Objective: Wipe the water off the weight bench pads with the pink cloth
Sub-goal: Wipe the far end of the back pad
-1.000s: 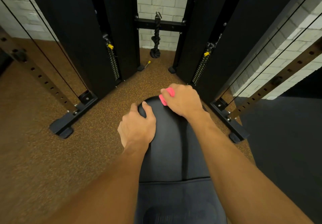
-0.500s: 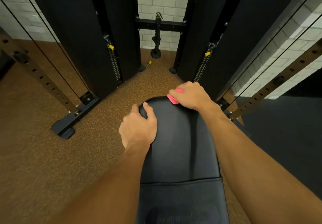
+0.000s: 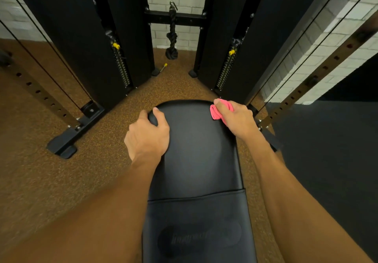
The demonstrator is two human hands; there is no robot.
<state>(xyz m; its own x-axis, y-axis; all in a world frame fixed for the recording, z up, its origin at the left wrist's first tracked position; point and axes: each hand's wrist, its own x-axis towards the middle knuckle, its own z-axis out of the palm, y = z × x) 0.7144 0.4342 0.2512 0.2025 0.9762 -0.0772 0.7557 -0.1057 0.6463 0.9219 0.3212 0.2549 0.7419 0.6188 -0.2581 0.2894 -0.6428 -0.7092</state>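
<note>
The black weight bench pad [image 3: 196, 150] runs from the bottom of the head view up to a rounded far end, with a seam across it and a second pad [image 3: 196, 232] nearer me. My right hand [image 3: 235, 117] grips the folded pink cloth [image 3: 216, 113] at the pad's far right corner. My left hand [image 3: 147, 135] grips the far left corner of the pad, thumb on the side and fingers curled over the top.
Two black weight stacks [image 3: 114, 43] of a cable machine stand ahead, with a black rope handle [image 3: 171, 35] hanging between them. Perforated steel uprights [image 3: 41, 95] slant at both sides. Brown speckled rubber floor [image 3: 61, 181] surrounds the bench; a dark mat [image 3: 327, 150] lies right.
My right hand has slid the pink cloth rightward along the far end of the pad, from the middle to the right corner. My left hand has stayed put.
</note>
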